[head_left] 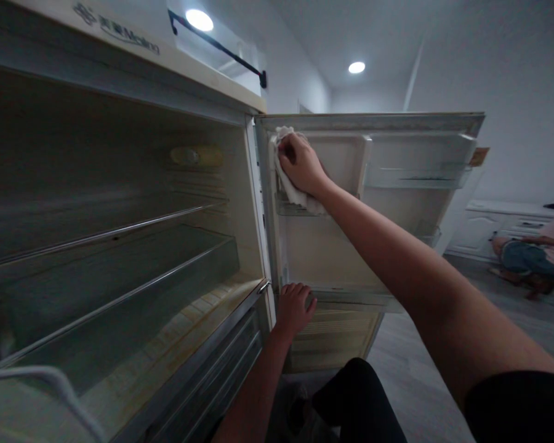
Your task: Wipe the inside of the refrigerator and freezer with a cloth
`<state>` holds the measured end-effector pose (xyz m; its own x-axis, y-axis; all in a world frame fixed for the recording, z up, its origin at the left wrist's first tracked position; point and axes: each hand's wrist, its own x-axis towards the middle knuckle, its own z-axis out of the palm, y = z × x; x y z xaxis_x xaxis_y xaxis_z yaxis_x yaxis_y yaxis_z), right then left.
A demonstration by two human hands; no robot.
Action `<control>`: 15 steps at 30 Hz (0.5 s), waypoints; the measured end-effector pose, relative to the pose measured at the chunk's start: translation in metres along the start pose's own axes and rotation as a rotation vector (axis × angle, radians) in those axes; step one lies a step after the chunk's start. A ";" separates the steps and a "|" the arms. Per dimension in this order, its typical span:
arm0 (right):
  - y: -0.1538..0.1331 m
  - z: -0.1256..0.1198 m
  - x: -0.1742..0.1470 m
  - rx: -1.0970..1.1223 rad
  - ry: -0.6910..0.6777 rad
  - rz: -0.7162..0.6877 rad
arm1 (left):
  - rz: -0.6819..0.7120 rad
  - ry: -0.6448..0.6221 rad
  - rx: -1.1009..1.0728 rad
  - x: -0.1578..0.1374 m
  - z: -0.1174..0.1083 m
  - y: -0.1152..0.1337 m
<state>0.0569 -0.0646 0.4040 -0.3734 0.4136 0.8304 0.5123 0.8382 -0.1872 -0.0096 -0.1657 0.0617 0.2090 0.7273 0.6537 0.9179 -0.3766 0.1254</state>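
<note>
My right hand [305, 163] is closed on a white cloth [298, 195], pressing it against the upper inner corner of the open fridge door [332, 255], on the hinge side. Part of the cloth hangs below the fingers over a small door shelf. Lower down, my left hand [295, 307] rests at the hinge-side end of the bottom door shelf [346, 298]. Its thumb stands apart from the fingers, and nothing shows in its grasp. To the left is the fridge compartment [247, 258], with its stained inner floor.
Inside the fridge are a glass shelf [133, 231] and a clear drawer [120, 307]. A pale hose or cable [50, 372] curves across the lower left. My knee [357, 394] is below the door. At far right a person [545, 246] sits near white cabinets [480, 227].
</note>
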 end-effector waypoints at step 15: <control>0.066 -0.055 -0.018 -0.588 -0.237 0.042 | -0.013 -0.033 -0.002 0.003 0.000 0.003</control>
<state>0.1399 -0.0368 0.4057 -0.4705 0.5656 0.6773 0.8441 0.5122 0.1587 -0.0060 -0.1648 0.0644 0.2076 0.7507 0.6272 0.9201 -0.3676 0.1354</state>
